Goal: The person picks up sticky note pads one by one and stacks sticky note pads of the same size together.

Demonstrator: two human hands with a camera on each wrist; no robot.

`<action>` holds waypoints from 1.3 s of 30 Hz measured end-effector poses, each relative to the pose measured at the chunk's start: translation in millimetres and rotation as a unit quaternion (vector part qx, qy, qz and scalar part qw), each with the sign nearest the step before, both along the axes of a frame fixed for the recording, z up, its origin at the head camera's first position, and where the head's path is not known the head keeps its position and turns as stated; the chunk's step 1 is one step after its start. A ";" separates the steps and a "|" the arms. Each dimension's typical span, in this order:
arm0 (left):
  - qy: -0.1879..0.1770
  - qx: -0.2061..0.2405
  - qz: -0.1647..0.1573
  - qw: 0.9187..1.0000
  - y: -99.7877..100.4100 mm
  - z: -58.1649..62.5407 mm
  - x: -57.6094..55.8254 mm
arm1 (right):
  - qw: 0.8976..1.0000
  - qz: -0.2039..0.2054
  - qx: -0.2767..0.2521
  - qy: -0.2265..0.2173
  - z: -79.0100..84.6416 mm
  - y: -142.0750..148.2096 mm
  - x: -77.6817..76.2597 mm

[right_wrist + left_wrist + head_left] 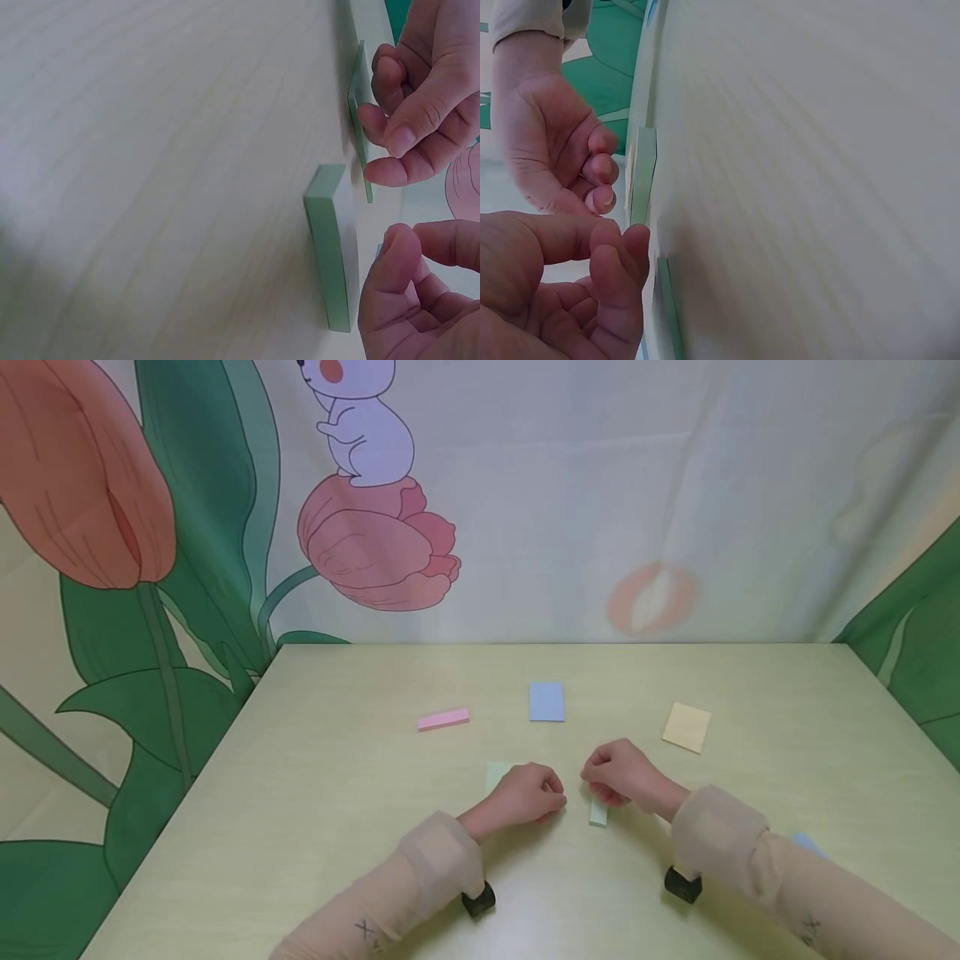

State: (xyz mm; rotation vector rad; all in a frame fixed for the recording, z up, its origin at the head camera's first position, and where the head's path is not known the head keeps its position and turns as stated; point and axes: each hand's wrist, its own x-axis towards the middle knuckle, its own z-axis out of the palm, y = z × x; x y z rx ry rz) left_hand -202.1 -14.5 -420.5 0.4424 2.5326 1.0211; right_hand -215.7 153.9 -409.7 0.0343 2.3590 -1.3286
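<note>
My left hand [525,795] hovers low over the table with loosely curled fingers, beside a pale green square pad [495,773] that it partly covers in the head view. My right hand [626,774] is close above a narrow green block [597,814], its thumb and index tips near each other. No object shows between the fingers of either hand. Seen from the right wrist, the green block [330,255] lies flat on the table, next to the right fingers. The left wrist view has the square pad's thin edge [671,311] just below the left hand.
Farther back on the table [337,827] lie a pink narrow block [443,720], a blue rectangular pad [547,702] and a cream square pad [686,727]. Another blue piece [808,843] peeks out behind the right sleeve. A printed curtain [570,527] hangs behind the table.
</note>
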 end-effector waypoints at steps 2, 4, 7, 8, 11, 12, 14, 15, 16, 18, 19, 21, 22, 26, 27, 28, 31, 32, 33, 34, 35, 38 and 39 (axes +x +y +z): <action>-0.006 0.004 0.000 1.000 2.4 -1.2 0.6 | 1.000 0.002 0.001 0.000 -1.3 1.9 1.0; -0.008 0.006 0.000 1.000 4.5 -1.9 1.0 | 1.000 0.000 0.004 0.001 -2.3 3.9 2.1; -0.011 0.010 -0.002 1.000 7.8 -1.6 2.7 | 1.000 -0.009 0.008 0.000 -2.9 6.4 3.9; -0.013 0.011 -0.002 1.000 8.8 -1.4 3.3 | 1.000 -0.008 0.008 0.000 -2.9 7.1 4.5; -0.024 0.017 0.002 1.000 11.9 -1.1 4.5 | 1.000 -0.014 0.010 -0.007 -2.6 8.2 6.3; -0.029 0.018 0.003 0.999 12.8 -1.5 4.6 | 1.000 -0.014 0.012 -0.009 -2.5 8.6 6.8; -0.039 0.024 0.009 0.999 14.8 -2.1 4.8 | 1.000 -0.015 0.017 -0.011 -2.7 9.7 7.6; -0.043 0.026 0.010 0.999 15.7 -2.5 4.7 | 1.000 -0.020 0.020 -0.013 -2.9 10.3 7.9; -0.047 0.028 0.012 0.998 16.5 -3.0 4.5 | 0.999 -0.020 0.023 -0.013 -3.2 11.2 8.0; -0.049 0.028 0.013 0.998 18.1 -3.7 4.4 | 0.999 -0.023 0.027 -0.016 -4.2 13.2 8.1; -0.050 0.029 0.014 0.998 19.0 -3.8 4.4 | 0.999 -0.027 0.028 -0.019 -4.9 14.2 8.1; -0.049 0.028 0.013 0.998 20.3 -4.0 4.2 | 0.999 -0.030 0.027 -0.024 -6.1 16.0 7.5; -0.049 0.028 0.013 0.998 21.0 -4.1 4.1 | 0.999 -0.030 0.026 -0.027 -6.9 16.7 7.3; -0.055 0.031 0.010 0.998 23.2 -5.0 4.6 | 0.999 -0.029 0.019 -0.041 -9.6 18.5 7.1; -0.057 0.033 0.008 0.998 23.6 -5.5 4.8 | 0.998 -0.029 0.017 -0.044 -10.2 18.7 7.1; -0.058 0.033 0.007 0.998 24.2 -5.9 5.1 | 0.998 -0.029 0.015 -0.047 -10.5 18.8 7.2; -0.061 0.038 0.005 0.997 25.3 -6.7 5.8 | 0.998 -0.030 0.011 -0.052 -10.5 18.7 7.2; -0.061 0.039 0.005 0.997 25.8 -6.8 5.8 | 0.998 -0.030 0.011 -0.052 -10.4 18.6 7.1; -0.063 0.042 0.005 0.997 26.2 -6.9 5.9 | 0.998 -0.030 0.010 -0.052 -10.3 18.5 6.9; -0.064 0.044 0.005 0.997 26.7 -7.1 5.8 | 0.998 -0.030 0.011 -0.052 -10.2 18.3 6.6; -0.066 0.046 0.005 0.997 27.0 -6.9 5.9 | 0.998 -0.030 0.011 -0.051 -10.1 18.2 6.4; -0.074 0.054 0.007 0.996 28.2 -6.3 5.7 | 0.998 -0.028 0.013 -0.049 -10.6 17.4 5.4; -0.076 0.055 0.007 0.996 28.6 -6.0 5.7 | 0.998 -0.028 0.014 -0.047 -10.8 17.0 5.1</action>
